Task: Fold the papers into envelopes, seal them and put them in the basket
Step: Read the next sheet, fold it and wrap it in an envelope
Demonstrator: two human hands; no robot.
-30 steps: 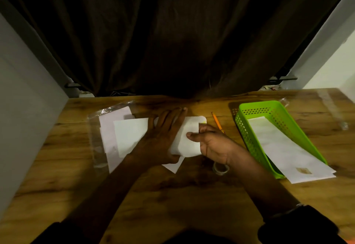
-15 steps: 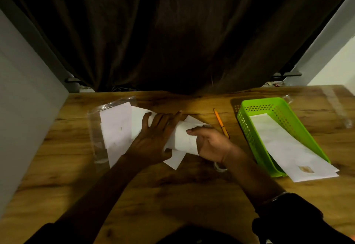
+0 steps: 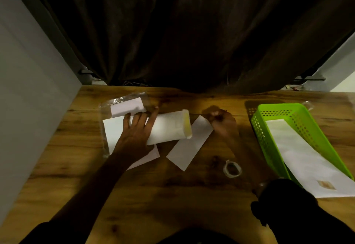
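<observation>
Since the earlier frame the right hand (image 3: 221, 123) has left the folded paper and moved toward the basket side. Its fingers are curled, but I cannot tell if they pinch something. The left hand (image 3: 137, 131) lies flat, fingers spread, pressing the white folded paper envelope (image 3: 169, 129) onto the brown wooden table (image 3: 192, 195). A narrow white paper strip (image 3: 189, 143) lies just beside it, and a small clear tape roll (image 3: 232, 168) is near. To seal well, I think the left hand should pin the envelope while the right folds its yellowish flap edge (image 3: 187, 126) squarely and rubs along it. The green plastic basket (image 3: 280, 107), well apart, holds one long white envelope (image 3: 307, 157).
</observation>
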